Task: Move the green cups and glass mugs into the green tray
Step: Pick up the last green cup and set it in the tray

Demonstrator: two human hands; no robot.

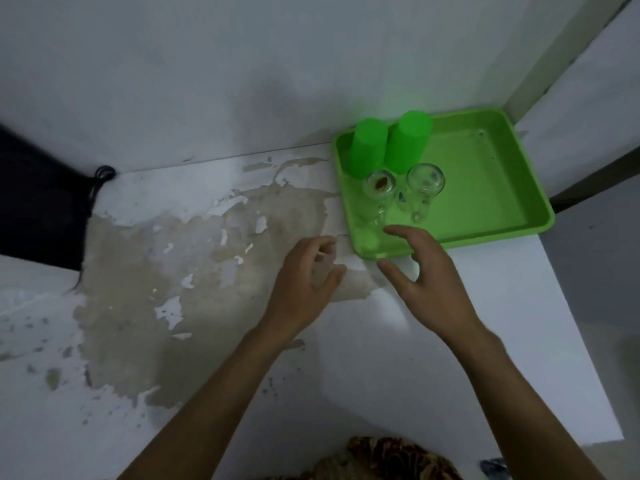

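The green tray (491, 188) sits at the table's far right corner. Two green cups stand upside down in its back left part: one (367, 147) on the left, the other (408, 142) beside it. Two glass mugs stand upside down in front of them, one (378, 194) on the left and one (424, 188) on the right. My left hand (304, 278) hovers over the table just left of the tray's near corner, fingers loosely curled, holding nothing. My right hand (429, 271) hangs over the tray's near edge, fingers spread and empty.
The white table top (398, 358) has a large patch of peeled, stained surface (173, 271) on its left half. A dark cloth (38, 202) lies at the far left. Walls close in behind. The table's right edge drops off beside the tray.
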